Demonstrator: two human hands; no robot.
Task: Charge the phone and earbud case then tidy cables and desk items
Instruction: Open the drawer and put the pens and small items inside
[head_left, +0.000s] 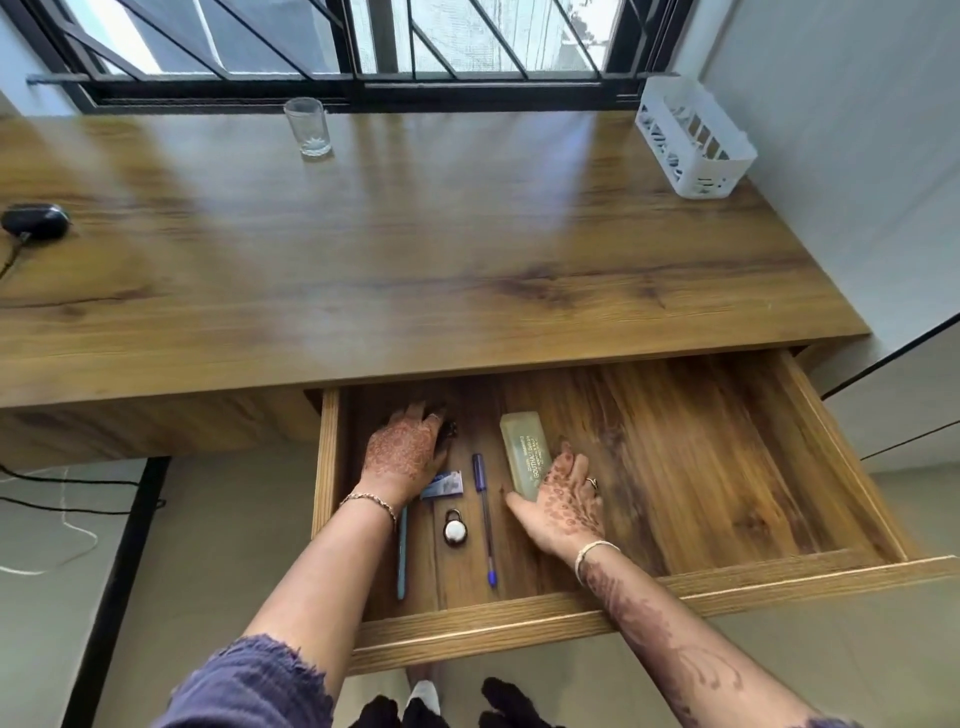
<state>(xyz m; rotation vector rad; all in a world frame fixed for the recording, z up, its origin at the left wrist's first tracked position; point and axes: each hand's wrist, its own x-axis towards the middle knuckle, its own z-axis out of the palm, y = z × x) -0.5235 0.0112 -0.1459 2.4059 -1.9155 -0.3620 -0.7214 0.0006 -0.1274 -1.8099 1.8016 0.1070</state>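
The wooden drawer (727, 467) under the desk stands pulled out. My left hand (402, 452) lies palm down in its left part, fingertips touching a small dark object (451, 430). My right hand (566, 499) rests against the near end of a yellowish translucent case (524, 452), fingers spread. Between the hands lie a blue pen (484, 519), a small blue packet (444, 484) and a round padlock (455, 529). A teal pen (402, 556) lies partly under my left wrist. On the desk's far left sits the black earbud case (35, 221) with a cable (10, 257) plugged in.
A clear glass (307, 127) stands near the window on the desk (415, 249). A white plastic basket (693, 137) sits at the back right corner against the wall. Black and white cables (62, 499) trail on the floor at the left.
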